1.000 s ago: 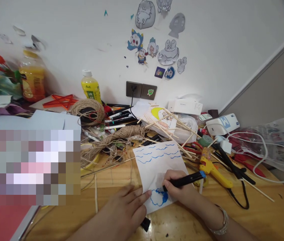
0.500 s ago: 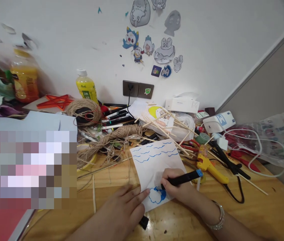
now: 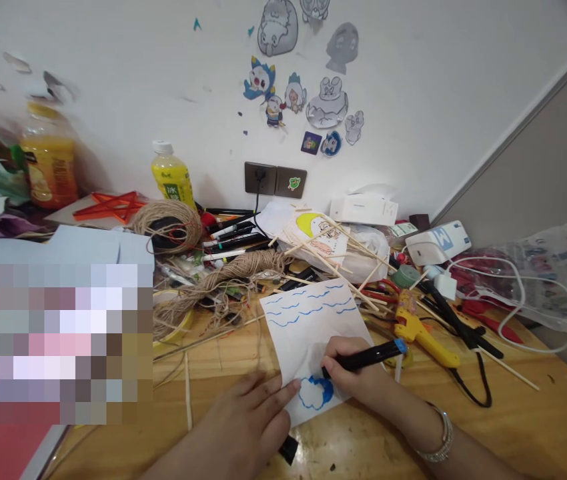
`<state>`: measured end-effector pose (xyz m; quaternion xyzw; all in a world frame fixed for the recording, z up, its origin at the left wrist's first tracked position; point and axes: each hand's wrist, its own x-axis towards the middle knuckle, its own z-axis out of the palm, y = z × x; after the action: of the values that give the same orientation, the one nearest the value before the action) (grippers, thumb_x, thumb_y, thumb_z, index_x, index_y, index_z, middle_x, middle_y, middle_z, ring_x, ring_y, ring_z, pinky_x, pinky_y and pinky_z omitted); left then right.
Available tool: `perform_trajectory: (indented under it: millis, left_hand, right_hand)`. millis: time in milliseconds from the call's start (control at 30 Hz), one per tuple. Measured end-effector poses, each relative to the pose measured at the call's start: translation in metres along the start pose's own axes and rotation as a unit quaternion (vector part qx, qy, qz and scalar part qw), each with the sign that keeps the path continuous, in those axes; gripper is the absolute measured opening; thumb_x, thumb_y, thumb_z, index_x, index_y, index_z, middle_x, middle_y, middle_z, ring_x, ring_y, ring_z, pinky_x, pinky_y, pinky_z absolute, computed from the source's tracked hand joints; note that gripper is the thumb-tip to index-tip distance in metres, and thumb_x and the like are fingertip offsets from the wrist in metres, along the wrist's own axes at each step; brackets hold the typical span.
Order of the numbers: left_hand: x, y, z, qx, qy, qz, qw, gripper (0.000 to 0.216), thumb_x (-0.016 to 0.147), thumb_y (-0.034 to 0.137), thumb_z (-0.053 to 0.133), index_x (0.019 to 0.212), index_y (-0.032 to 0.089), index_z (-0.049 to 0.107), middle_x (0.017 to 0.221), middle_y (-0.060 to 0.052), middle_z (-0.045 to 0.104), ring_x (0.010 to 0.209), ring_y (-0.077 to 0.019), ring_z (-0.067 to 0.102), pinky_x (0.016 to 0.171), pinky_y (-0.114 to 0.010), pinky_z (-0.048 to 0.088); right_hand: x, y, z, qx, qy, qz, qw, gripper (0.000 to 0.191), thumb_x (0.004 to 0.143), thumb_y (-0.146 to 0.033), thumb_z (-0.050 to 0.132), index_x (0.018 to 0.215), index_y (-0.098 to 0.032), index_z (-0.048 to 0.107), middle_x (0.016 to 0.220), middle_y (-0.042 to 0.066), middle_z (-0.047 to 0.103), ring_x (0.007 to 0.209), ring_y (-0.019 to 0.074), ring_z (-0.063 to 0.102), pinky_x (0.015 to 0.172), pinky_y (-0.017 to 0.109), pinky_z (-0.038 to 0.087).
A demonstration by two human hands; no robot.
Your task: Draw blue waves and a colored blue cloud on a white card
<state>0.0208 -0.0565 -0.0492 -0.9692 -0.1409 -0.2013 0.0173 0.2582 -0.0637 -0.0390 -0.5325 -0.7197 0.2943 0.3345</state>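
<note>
Blue ink half-fills a cloud on the sheet by the worktop's front edge. Right hand fingers clench the marker; left hand, fingers released, pins the sheet. The rest wants short strokes.

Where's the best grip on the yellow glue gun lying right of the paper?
Probably the long yellow handle of the glue gun, pinched across its width from above. It lies flat on the table, handle pointing near-right, clear of the wooden sticks crowding its far end. A black cord lies at the handle's end.
</note>
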Motion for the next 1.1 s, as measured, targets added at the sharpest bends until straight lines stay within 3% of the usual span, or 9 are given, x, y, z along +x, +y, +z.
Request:
perform_trajectory:
  millis: [400, 767, 1100]
  left_hand:
    - [-0.002, -0.002, 0.002, -0.013, 0.002, -0.002, 1.0, 0.01, 0.092, 0.017, 0.048, 0.089, 0.018, 0.057, 0.13, -0.006, 0.059, 0.113, -0.0193, 0.057, 0.105, -0.035, 0.033]
    - [0.003, -0.002, -0.011, 0.002, -0.04, 0.014, 0.999, 0.014, 0.092, 0.014, 0.044, 0.093, 0.016, 0.058, 0.131, -0.008, 0.058, 0.116, -0.0213, 0.056, 0.105, -0.037, 0.036]
    - [0.001, -0.002, -0.009, 0.0, -0.026, 0.003, 1.0, 0.016, 0.093, 0.013, 0.044, 0.095, 0.016, 0.059, 0.132, -0.007, 0.057, 0.117, -0.021, 0.055, 0.106, -0.037, 0.034]
  right_hand:
    - [0.0, -0.004, -0.002, 0.0, 0.009, 0.01, 1.0, 0.024, 0.077, -0.018, 0.051, 0.053, -0.018, 0.049, 0.05, -0.002, 0.055, 0.048, 0.0111, 0.048, 0.047, 0.021, 0.038]
    - [0.001, -0.005, -0.002, 0.026, 0.011, 0.014, 1.0, 0.023, 0.075, -0.018, 0.05, 0.052, -0.019, 0.046, 0.051, -0.002, 0.051, 0.049, 0.0111, 0.047, 0.047, 0.021, 0.038]
    - [0.001, -0.006, -0.002, 0.026, 0.009, 0.014, 1.0, 0.022, 0.075, -0.017, 0.049, 0.054, -0.02, 0.044, 0.052, -0.002, 0.051, 0.049, 0.0121, 0.047, 0.047, 0.022, 0.037]
